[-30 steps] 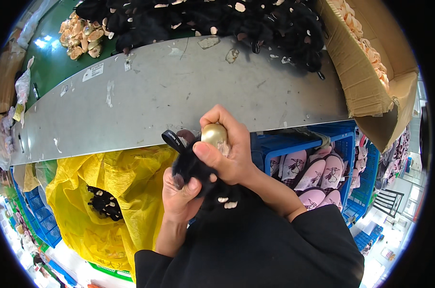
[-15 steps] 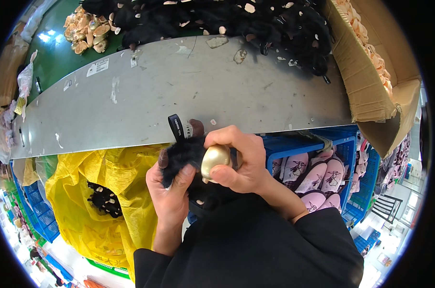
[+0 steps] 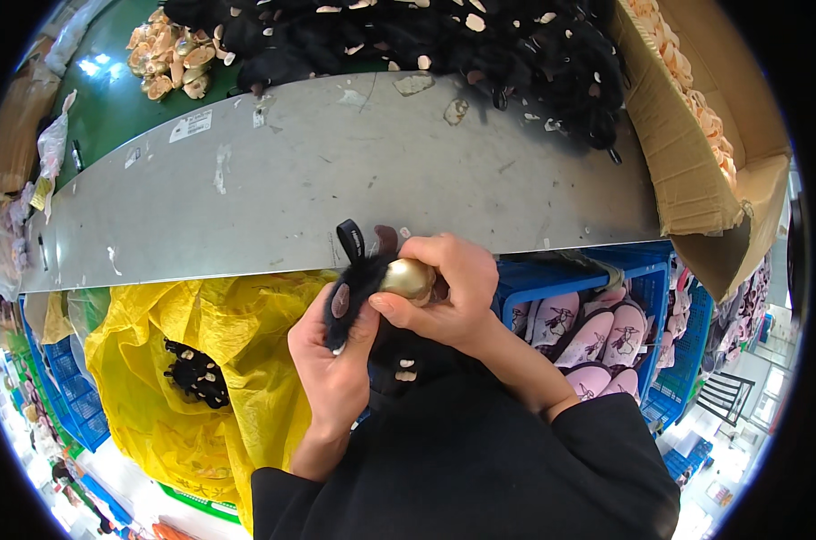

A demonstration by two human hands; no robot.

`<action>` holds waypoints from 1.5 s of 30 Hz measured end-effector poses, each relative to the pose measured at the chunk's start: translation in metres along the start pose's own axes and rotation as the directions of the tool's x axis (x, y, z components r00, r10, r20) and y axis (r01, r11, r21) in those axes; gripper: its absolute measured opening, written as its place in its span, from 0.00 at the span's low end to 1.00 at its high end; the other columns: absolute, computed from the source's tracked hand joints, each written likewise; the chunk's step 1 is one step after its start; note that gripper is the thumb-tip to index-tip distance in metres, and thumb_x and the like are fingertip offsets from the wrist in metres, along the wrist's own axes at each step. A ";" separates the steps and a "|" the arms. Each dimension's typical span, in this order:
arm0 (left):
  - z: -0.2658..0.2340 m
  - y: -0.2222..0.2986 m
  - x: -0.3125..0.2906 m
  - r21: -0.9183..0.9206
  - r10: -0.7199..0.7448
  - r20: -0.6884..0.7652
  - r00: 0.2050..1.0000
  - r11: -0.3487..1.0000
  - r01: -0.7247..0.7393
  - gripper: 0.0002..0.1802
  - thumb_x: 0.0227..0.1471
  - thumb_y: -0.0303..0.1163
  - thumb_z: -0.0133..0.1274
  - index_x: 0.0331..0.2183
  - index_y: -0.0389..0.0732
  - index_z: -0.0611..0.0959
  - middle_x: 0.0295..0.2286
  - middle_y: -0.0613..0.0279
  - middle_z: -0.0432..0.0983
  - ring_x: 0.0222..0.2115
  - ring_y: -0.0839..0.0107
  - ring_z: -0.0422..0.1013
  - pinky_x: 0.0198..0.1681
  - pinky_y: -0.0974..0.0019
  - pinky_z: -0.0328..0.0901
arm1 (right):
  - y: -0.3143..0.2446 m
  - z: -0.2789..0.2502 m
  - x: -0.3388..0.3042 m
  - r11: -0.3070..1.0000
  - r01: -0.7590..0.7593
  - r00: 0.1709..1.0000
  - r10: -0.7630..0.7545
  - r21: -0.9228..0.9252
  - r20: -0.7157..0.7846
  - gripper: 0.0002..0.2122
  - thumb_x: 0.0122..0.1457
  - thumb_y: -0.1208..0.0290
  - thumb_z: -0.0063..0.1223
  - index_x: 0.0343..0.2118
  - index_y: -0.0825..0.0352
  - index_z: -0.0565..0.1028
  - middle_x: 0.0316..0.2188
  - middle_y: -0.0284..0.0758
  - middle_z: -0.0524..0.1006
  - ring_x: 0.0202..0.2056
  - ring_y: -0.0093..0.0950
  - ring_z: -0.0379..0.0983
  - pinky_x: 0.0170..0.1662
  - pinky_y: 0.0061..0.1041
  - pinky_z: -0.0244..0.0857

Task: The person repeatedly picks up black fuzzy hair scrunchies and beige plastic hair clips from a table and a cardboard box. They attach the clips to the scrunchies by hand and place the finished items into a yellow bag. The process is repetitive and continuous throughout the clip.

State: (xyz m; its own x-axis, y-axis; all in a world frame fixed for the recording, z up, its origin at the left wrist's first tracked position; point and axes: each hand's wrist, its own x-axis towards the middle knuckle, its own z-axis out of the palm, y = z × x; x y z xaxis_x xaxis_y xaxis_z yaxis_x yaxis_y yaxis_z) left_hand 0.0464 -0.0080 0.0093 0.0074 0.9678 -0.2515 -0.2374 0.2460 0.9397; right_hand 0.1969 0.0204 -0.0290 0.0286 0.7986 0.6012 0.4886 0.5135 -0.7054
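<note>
dome [image 3: 409, 280] in right hand [image 3: 462, 292]

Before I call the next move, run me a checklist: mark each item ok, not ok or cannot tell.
1. Left hand gripping the plush: ok, thumb pressed on the black fur.
2. Right hand holding the gold piece: ok, thumb below it and fingers above.
3. Gold piece fixed to the plush: cannot tell; they lie together, but the underside is hidden.
4. Loop clear of both hands: ok, it sticks up from the plush.
5. One hand free: not ok, both are occupied.
6. Yellow bag open: ok, black items show in its mouth.
</note>
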 end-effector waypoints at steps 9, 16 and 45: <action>0.003 -0.012 0.010 0.120 0.128 -0.050 0.991 0.985 -0.121 0.06 0.57 0.21 0.59 0.37 0.30 0.80 0.32 0.70 0.74 0.34 0.83 0.66 0.40 0.78 0.62 | 0.007 0.003 -0.001 0.962 0.145 0.988 -0.154 -0.233 -0.022 0.20 0.53 0.57 0.68 0.41 0.68 0.80 0.15 0.29 0.69 0.15 0.26 0.63 0.20 0.25 0.55; 0.010 -0.022 0.013 -0.136 0.124 -0.072 0.990 0.982 -0.133 0.09 0.54 0.19 0.61 0.34 0.36 0.76 0.34 0.67 0.75 0.35 0.83 0.68 0.42 0.78 0.63 | 0.011 0.008 -0.002 0.968 0.083 0.993 -0.101 -0.237 -0.064 0.14 0.58 0.61 0.61 0.40 0.68 0.80 0.15 0.29 0.69 0.15 0.26 0.62 0.20 0.26 0.54; -0.036 0.020 0.007 -0.096 0.219 0.297 0.930 0.975 -0.199 0.15 0.44 0.22 0.63 0.36 0.36 0.76 0.41 0.55 0.66 0.36 0.74 0.66 0.44 0.70 0.64 | -0.039 -0.036 0.029 0.618 -0.580 0.749 0.147 0.531 0.646 0.16 0.48 0.67 0.71 0.34 0.69 0.76 0.38 0.33 0.73 0.40 0.29 0.66 0.44 0.26 0.62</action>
State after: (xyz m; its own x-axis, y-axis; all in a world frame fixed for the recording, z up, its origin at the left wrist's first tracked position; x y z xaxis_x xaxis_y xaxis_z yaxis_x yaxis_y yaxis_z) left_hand 0.0071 0.0014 0.0183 0.2435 0.9691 0.0404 -0.3261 0.0426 0.9444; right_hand 0.2105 0.0120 0.0294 -0.4706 0.8762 0.1040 -0.1781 0.0211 -0.9838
